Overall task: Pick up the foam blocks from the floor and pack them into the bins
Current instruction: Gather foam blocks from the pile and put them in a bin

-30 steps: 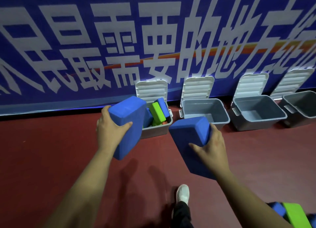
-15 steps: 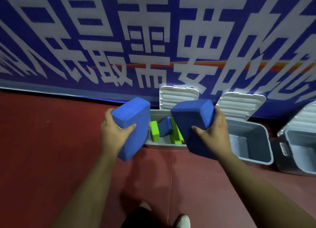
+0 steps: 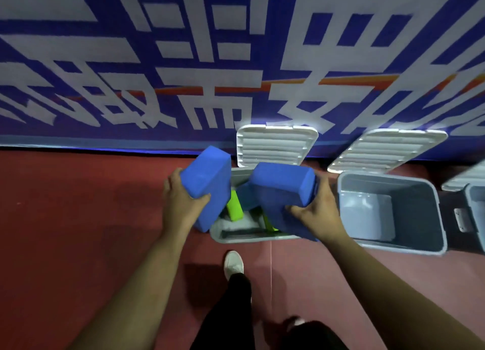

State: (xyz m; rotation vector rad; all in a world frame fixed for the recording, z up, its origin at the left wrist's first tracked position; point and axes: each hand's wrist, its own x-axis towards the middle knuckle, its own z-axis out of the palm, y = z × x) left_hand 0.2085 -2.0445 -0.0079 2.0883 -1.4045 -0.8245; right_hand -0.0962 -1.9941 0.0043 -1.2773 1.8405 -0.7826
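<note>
Blocks [image 3: 207,184] moved over bin [image 3: 236,239], fingers [image 3: 200,199] wrapping each.

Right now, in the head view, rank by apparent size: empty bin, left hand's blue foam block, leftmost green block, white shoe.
Empty bin
Blue foam block
Leftmost green block and white shoe: similar; block partly hidden.

The near bin [image 3: 237,239] is crowded with green blocks [image 3: 234,208] (its raised lid [image 3: 274,146] walls the rear); the neighbouring bin [image 3: 367,216] on the right lies open.
</note>
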